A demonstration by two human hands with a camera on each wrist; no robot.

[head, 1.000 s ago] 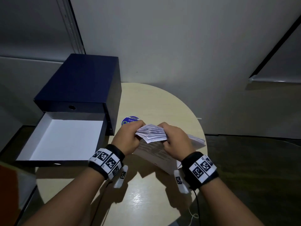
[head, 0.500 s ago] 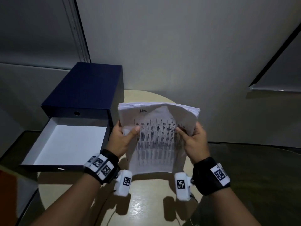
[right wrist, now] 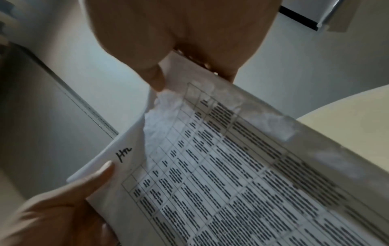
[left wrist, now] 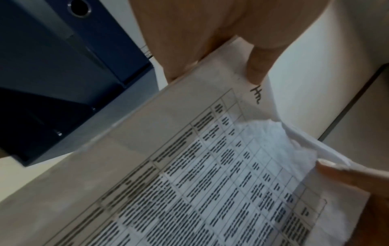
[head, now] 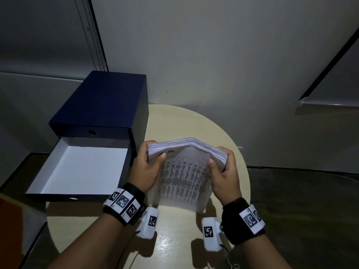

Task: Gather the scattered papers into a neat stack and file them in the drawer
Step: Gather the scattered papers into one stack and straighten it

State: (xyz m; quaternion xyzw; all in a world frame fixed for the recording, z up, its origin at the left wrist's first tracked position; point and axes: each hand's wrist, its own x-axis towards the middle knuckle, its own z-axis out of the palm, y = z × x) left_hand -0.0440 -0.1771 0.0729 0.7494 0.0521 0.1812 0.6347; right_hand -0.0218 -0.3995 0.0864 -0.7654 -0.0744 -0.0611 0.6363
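A thick stack of white papers (head: 184, 171) stands on edge on the round beige table (head: 174, 239), its front sheet printed with a table of text and a handwritten mark at the top. My left hand (head: 147, 167) grips its left side, thumb on the front sheet. On the right side my right hand (head: 223, 171) grips it the same way. The top edge bows upward between the hands. Both wrist views show the printed sheet (left wrist: 210, 183) (right wrist: 242, 174) close up with a thumb pressed on it. The dark blue drawer box (head: 101, 105) stands to the left, its white-lined drawer (head: 77, 169) pulled out.
The drawer box sits on the table's left rear, against a grey wall (head: 213, 55). Dark floor (head: 301, 210) lies to the right of the table. An orange object (head: 9, 230) shows at the lower left edge. Bare tabletop lies in front of the stack.
A second ago both hands bunched the papers low over the table. They then raised the stack upright on edge, and since half a second ago it has dropped lower.
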